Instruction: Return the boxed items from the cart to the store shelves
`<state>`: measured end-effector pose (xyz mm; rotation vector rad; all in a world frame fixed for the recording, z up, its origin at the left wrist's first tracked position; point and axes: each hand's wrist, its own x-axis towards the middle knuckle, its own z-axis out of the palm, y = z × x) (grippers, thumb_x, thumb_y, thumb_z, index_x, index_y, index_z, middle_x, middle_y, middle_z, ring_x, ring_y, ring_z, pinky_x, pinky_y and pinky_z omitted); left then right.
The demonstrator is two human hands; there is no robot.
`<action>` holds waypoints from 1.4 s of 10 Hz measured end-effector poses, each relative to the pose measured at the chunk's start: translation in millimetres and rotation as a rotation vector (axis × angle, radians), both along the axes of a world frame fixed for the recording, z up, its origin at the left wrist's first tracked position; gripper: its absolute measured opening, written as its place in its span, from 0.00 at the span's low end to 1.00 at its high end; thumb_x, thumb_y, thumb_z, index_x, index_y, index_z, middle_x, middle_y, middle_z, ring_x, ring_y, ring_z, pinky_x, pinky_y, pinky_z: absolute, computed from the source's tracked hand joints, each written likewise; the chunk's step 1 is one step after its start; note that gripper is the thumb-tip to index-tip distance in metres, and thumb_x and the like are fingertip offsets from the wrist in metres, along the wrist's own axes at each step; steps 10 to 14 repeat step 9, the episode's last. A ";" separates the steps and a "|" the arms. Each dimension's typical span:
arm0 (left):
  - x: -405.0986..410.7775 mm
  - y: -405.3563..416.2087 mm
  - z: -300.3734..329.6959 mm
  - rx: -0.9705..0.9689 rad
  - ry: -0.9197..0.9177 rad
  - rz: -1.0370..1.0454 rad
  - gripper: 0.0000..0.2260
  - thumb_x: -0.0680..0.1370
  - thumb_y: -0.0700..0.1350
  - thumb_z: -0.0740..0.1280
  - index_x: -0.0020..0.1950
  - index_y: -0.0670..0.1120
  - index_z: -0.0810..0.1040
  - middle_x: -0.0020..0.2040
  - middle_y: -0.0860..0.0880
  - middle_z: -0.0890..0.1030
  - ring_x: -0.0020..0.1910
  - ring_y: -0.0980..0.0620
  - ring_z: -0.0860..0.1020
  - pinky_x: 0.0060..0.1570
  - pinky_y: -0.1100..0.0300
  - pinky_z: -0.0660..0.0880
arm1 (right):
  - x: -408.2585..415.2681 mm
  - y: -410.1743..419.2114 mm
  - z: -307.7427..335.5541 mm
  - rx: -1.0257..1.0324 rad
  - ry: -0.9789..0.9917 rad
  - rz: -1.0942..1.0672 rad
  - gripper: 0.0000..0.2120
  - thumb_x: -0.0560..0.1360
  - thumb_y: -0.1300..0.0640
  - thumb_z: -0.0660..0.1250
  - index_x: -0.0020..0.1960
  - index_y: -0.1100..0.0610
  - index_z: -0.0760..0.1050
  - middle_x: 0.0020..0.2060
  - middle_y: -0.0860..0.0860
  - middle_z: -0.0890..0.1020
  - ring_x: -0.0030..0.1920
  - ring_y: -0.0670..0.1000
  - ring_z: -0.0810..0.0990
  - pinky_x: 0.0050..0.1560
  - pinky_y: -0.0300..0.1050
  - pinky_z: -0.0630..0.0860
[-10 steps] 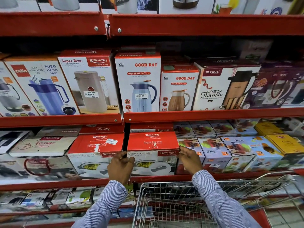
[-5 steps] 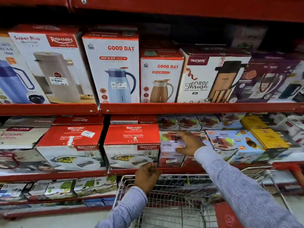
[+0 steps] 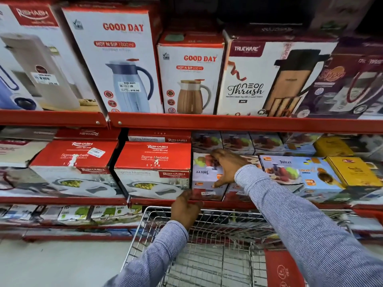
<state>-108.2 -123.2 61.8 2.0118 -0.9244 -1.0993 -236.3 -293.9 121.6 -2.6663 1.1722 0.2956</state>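
A white and blue juicer box stands on the middle red shelf, right of a red Rishabh casserole box. My right hand lies over the juicer box's top right corner, fingers spread on top and thumb down its front face. My left hand hovers at the shelf lip just below that box, above the front rim of the wire cart. Its back faces me and its fingers are hidden.
More juicer boxes and yellow boxes fill the shelf to the right. Tall flask boxes stand on the shelf above. A second Rishabh box sits left. Small packets line the low shelf. The floor shows at lower left.
Both hands have left the red Rishabh box. My right hand moved right onto the juicer box and my left hand dropped to the shelf lip above the cart. The view came closer.
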 end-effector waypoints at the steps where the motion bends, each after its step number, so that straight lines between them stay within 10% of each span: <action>1: -3.0 -1.9 -0.9 -0.002 -0.032 0.003 0.19 0.73 0.46 0.71 0.64 0.50 0.77 0.52 0.54 0.81 0.43 0.56 0.77 0.47 0.65 0.71 | 0.1 -1.7 0.2 -0.006 -0.005 0.016 0.58 0.53 0.33 0.77 0.74 0.56 0.59 0.72 0.54 0.67 0.69 0.58 0.70 0.66 0.52 0.72; 6: -2.1 -1.9 -1.4 0.013 -0.065 0.032 0.11 0.74 0.48 0.69 0.55 0.53 0.74 0.49 0.55 0.79 0.38 0.60 0.75 0.27 0.77 0.66 | 2.5 3.1 6.6 -0.057 0.041 0.051 0.58 0.54 0.34 0.77 0.75 0.58 0.59 0.73 0.56 0.67 0.71 0.59 0.68 0.70 0.50 0.67; 8: -1.0 2.3 4.1 -0.059 -0.061 -0.006 0.18 0.76 0.54 0.66 0.63 0.49 0.75 0.61 0.48 0.82 0.51 0.49 0.81 0.51 0.61 0.74 | 4.9 13.4 8.0 0.003 0.019 -0.009 0.52 0.59 0.37 0.76 0.74 0.57 0.60 0.75 0.55 0.64 0.73 0.58 0.65 0.72 0.52 0.66; 14: 2.3 7.0 14.3 -0.082 -0.066 -0.020 0.18 0.76 0.52 0.67 0.64 0.48 0.77 0.59 0.49 0.83 0.51 0.52 0.80 0.49 0.64 0.73 | 2.2 26.4 0.7 0.003 -0.002 -0.049 0.50 0.63 0.38 0.74 0.76 0.56 0.56 0.77 0.53 0.60 0.75 0.56 0.61 0.73 0.51 0.63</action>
